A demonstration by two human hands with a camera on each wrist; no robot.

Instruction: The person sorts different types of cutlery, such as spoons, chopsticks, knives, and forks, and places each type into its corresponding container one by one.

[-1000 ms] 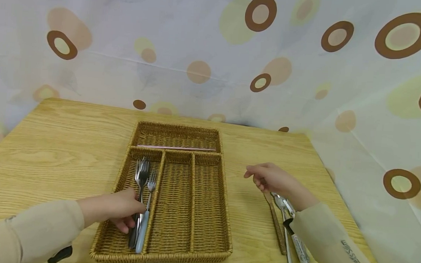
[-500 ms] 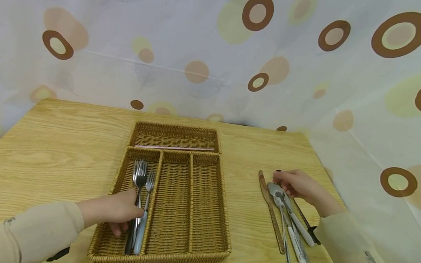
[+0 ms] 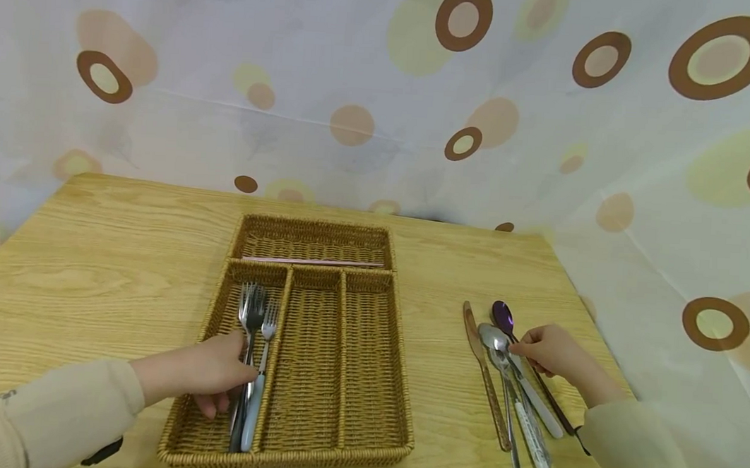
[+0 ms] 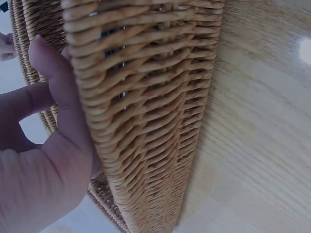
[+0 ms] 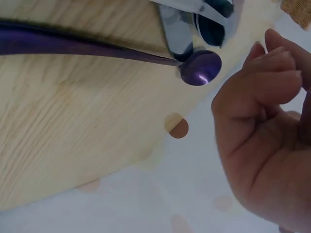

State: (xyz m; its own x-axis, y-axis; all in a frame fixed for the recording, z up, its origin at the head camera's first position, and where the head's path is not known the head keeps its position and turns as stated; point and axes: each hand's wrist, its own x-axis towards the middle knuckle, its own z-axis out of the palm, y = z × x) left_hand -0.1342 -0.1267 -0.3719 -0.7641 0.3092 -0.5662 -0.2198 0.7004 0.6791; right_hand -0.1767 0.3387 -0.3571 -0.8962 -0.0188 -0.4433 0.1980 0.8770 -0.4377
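Observation:
My left hand (image 3: 218, 367) reaches over the left wall of the wicker cutlery tray (image 3: 369, 463), its thumb and fingers at the handles of the forks (image 3: 254, 319). One fork has a light blue handle (image 3: 251, 418). Whether these fingers grip anything is hidden. In the left wrist view, the tray's wall (image 4: 141, 107) covers the forks. My right hand (image 3: 553, 353) has its fingertips at the neck of a white-handled spoon (image 3: 541, 405); a pinch cannot be made out. Beside it lies a purple spoon (image 3: 502, 315), its bowl uncovered, also visible in the right wrist view (image 5: 199, 68).
A copper-coloured knife (image 3: 488, 381), a silver spoon (image 3: 489, 334) and a piece with a patterned white handle (image 3: 533, 437) lie close together on the wooden table (image 3: 437, 265). Pink chopsticks (image 3: 313, 262) lie in the tray's back compartment. A patterned cloth (image 3: 353, 162) hangs behind.
My right hand has moved right and toward me, from left of the cutlery pile onto the spoons, uncovering the purple spoon's bowl. My left hand has stayed at the forks.

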